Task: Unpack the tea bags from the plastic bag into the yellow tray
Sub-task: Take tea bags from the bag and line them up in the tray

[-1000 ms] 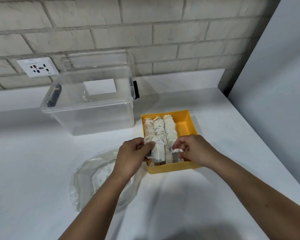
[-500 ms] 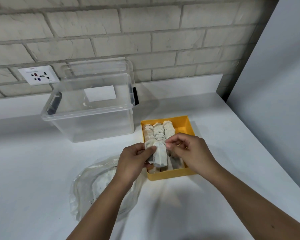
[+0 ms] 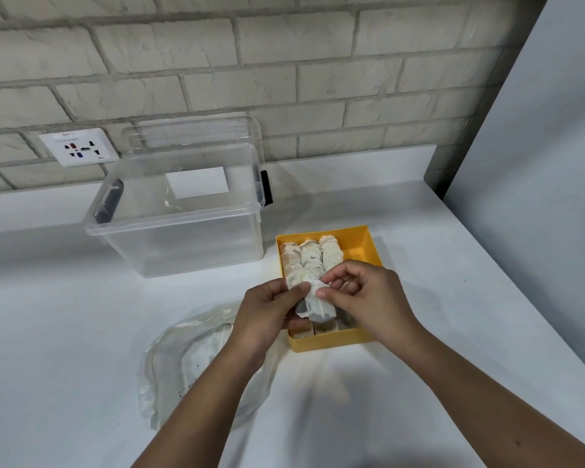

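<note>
Tea bags (image 3: pixel 319 305) pinched between left grip (image 3: pixel 267 312) and right grip (image 3: pixel 368 298), over yellow tray (image 3: pixel 331 344).

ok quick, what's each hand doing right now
Left hand: grips a bundle of tea bags over the yellow tray.
Right hand: pinches the same bundle near its top.

Left hand (image 3: pixel 265 315) and right hand (image 3: pixel 372 298) are bare.

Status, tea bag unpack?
Left hand and right hand pinch a tea bag bundle over the yellow tray. Tea bag rows already inside. Plastic bag left of tray, nothing blocking.
</note>
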The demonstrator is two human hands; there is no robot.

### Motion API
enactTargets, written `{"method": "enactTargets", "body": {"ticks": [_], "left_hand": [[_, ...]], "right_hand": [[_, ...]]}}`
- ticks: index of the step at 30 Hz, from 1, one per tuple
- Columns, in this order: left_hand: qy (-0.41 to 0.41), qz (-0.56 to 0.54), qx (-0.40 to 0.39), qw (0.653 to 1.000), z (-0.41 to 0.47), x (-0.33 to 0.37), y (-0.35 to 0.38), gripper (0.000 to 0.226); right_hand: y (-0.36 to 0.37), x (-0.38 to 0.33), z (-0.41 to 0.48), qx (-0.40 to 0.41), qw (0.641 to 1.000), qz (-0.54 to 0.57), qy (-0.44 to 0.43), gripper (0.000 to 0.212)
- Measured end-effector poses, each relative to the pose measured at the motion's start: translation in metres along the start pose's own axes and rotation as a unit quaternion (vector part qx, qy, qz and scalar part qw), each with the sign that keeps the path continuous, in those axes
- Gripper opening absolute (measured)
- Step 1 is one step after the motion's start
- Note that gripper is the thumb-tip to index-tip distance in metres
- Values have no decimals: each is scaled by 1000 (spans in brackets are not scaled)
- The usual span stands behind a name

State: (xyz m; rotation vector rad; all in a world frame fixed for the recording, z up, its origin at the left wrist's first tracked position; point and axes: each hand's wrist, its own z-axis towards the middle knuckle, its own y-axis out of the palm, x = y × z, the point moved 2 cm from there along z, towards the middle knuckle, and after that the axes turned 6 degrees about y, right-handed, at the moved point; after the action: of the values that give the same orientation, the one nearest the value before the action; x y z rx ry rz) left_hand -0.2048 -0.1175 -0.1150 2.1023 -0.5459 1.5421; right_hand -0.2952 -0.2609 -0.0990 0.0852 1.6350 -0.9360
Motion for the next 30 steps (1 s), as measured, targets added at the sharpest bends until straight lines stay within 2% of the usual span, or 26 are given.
{"method": "enactTargets", "body": {"ticks": [12,18,26,30], "left_hand": [[-10,-33,-34,999,0,-1,6,16],[-12,-26,-32,999,2,-2,7,15],[-54,-5,-1,999,13,3,13,25],[-39,29,16,999,22,2,15,23]], "right_hand": [[2,4,6,-32,999,-2,45,27],[-2,5,13,-82,993,12,82,27],[-7,-2,17,-88,995,-8,36,19],[-11,-1,21,-80,996,-23,15,18]]}}
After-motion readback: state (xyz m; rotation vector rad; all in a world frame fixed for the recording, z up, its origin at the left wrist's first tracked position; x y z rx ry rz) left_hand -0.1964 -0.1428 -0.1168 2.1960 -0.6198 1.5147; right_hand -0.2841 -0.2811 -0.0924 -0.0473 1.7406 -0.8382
